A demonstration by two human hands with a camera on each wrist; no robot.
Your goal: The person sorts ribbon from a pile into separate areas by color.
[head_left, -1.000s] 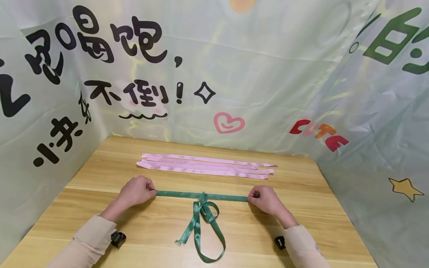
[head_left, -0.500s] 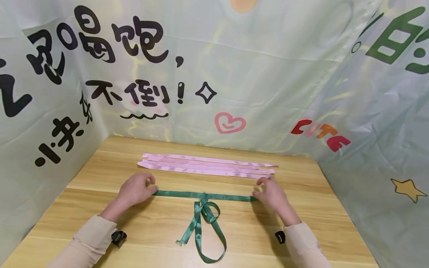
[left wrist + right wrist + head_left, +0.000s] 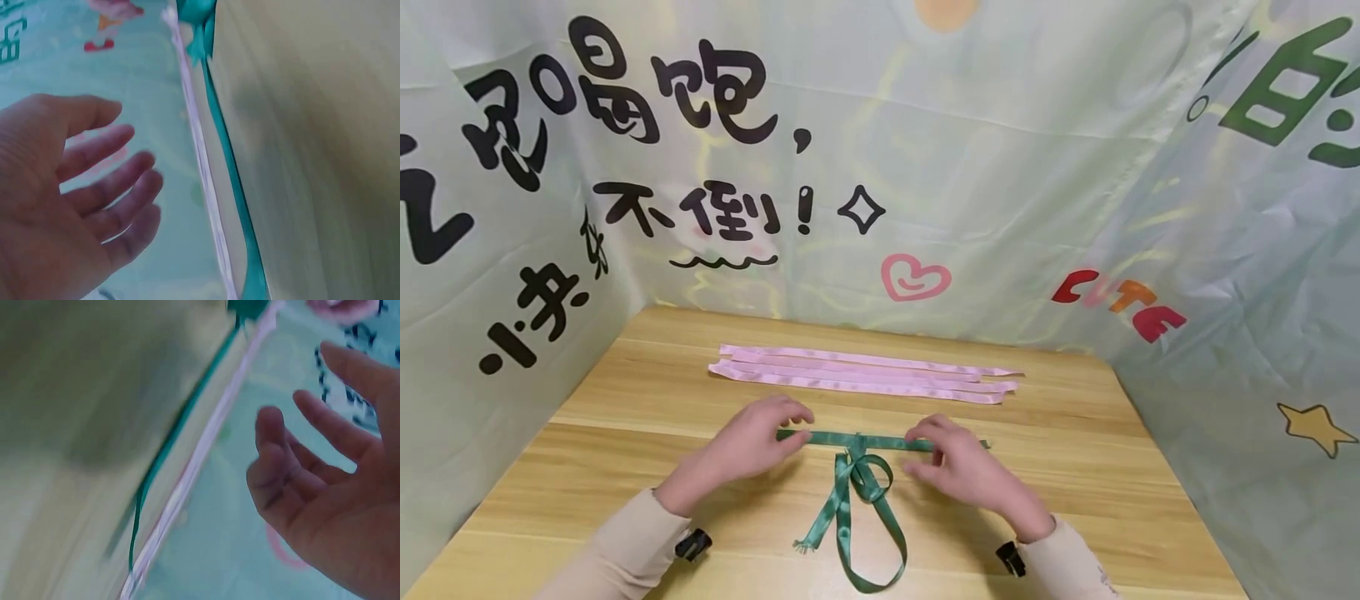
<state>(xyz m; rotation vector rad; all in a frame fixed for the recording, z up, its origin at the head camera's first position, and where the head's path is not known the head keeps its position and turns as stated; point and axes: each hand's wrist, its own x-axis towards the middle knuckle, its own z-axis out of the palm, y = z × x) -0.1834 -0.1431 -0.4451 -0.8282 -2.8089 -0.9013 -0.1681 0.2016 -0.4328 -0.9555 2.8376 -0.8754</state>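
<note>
On the wooden table a green satin ribbon (image 3: 831, 437) lies stretched from left to right. A second length is knotted at its middle, and its loop (image 3: 895, 533) and a frayed tail fall toward the near edge. My left hand (image 3: 752, 442) hovers over the ribbon's left part, fingers loosely bent and holding nothing. Above the right part is my right hand (image 3: 966, 467), its thumb and fingers spread apart with nothing between them. Both wrist views show bare palms, with the green ribbon (image 3: 228, 144) beyond the left one.
Several pink ribbons (image 3: 850, 385) lie side by side behind the green one. Printed cloth walls (image 3: 1000, 208) enclose the table's back and sides. A black device (image 3: 694, 544) sits at the left wrist, and a similar black device (image 3: 1011, 558) at the right.
Both hands have let go of the green ribbon's ends and moved inward toward the knot. The ribbon stays stretched on the table, its right end now uncovered.
</note>
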